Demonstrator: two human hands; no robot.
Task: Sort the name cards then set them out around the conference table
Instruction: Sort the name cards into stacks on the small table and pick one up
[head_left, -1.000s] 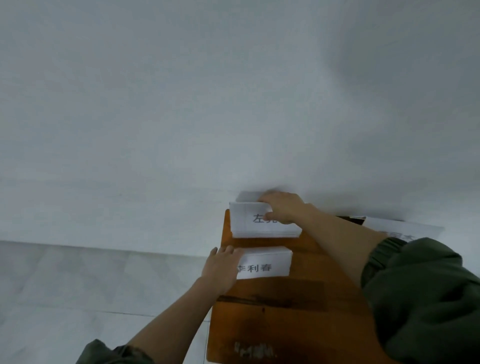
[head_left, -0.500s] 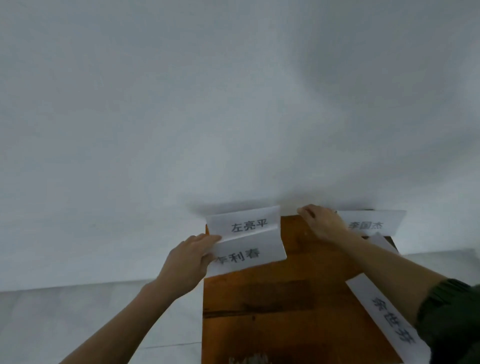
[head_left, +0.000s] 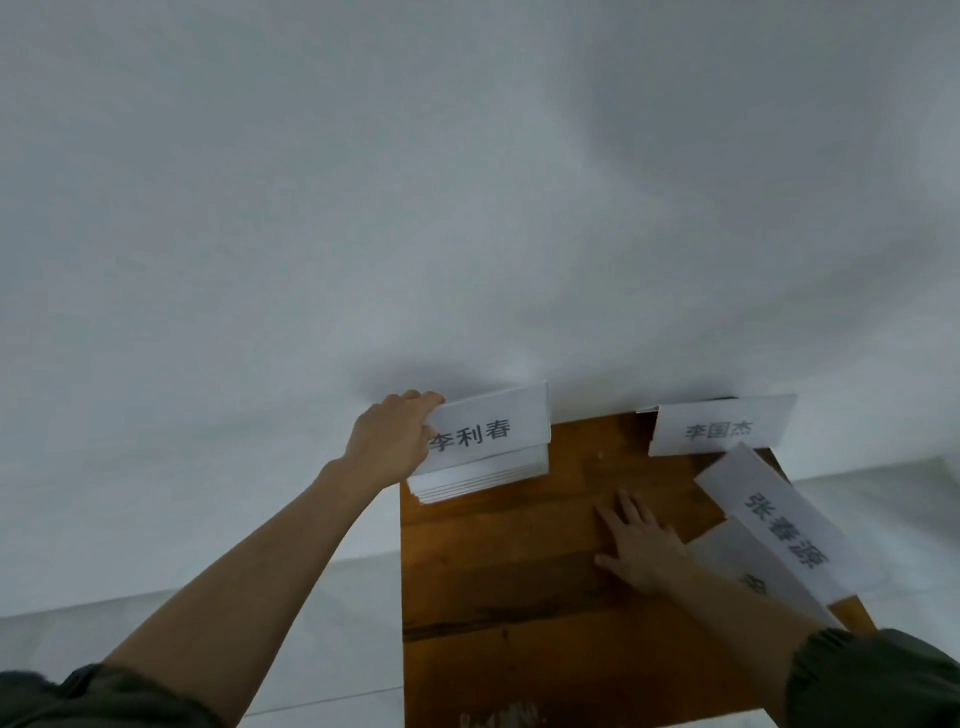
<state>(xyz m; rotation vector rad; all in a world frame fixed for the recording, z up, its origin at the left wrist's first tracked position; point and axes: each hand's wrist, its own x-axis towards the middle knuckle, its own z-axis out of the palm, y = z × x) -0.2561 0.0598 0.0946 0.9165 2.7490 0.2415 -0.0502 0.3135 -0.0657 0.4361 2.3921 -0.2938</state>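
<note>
head | worn, faces forward-down | close over wooden table (head_left: 519, 571) | single view

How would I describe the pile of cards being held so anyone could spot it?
Find the brown wooden table against the white wall. At its far left corner the left hand grips a stack of name cards. Unlike the single cards to the right, it is many layers thick.

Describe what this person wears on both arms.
The left sleeve and the right sleeve are dark green cloth, pushed up, and the right one ends in a gathered cuff. Below them nothing is worn: no glove, watch or ring shows.
</note>
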